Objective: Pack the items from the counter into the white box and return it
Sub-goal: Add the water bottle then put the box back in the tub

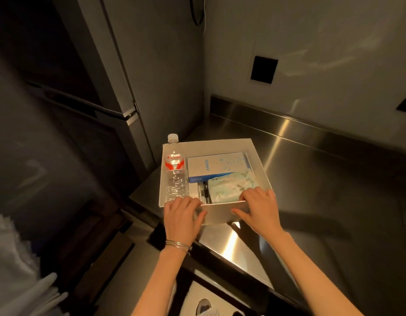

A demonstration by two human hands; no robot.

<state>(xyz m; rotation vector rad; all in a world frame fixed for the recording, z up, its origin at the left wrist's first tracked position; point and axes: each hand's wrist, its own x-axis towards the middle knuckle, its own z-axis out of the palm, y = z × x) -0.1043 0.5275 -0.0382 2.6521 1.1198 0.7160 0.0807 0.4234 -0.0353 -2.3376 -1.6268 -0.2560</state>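
Because the white box [211, 145] sits straight ahead on the left end of the counter [322, 179], its near wall running crosswise, we judge neither hand the nearer. The left hand [182, 215] and right hand [258, 208] each grip that wall, fingers curled over the rim, thumbs on its outer face. Inside, a ribbed clear water bottle [176, 174] lies along the left wall, long axis pointing away from us. Beside it we see a flat glossy carton [217, 165], a soft crinkled tissue pack [231, 185] and dark pens [203, 190]. The box looks like thin matte card, the counter like slick brushed steel — a level lift should suit.
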